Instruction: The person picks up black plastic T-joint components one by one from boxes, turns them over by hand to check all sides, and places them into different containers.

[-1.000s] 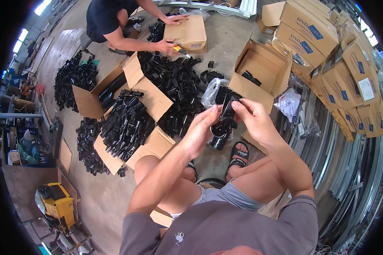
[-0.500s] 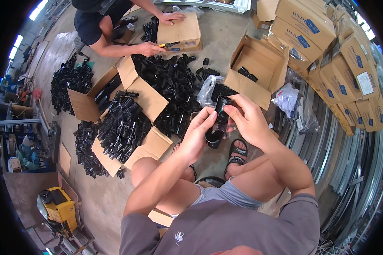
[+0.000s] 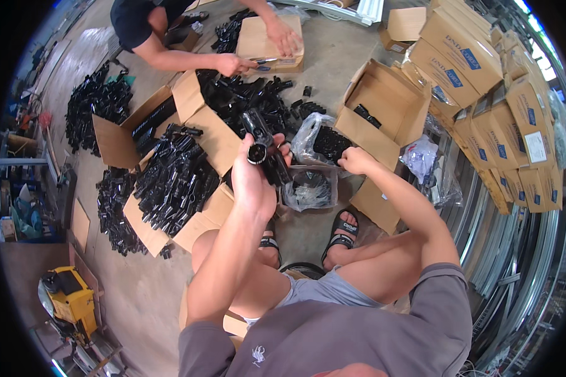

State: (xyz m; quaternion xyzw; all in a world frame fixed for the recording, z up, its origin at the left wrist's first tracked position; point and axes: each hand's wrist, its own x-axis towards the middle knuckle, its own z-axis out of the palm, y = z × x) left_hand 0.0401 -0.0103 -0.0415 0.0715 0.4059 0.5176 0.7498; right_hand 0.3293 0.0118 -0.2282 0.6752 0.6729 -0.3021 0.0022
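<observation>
The left hand [image 3: 251, 182] curls its fingers round a black fitting [image 3: 275, 166]. At its three o'clock, the right hand [image 3: 360, 161] bunches its fingertips by small parts [image 3: 330, 143], grip unclear; an open box [image 3: 393, 94] stands at one o'clock beyond.

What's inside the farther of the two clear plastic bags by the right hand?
Small black pieces show in that bag, with the right hand at their edge. Anything beneath the top layer is covered.
</observation>
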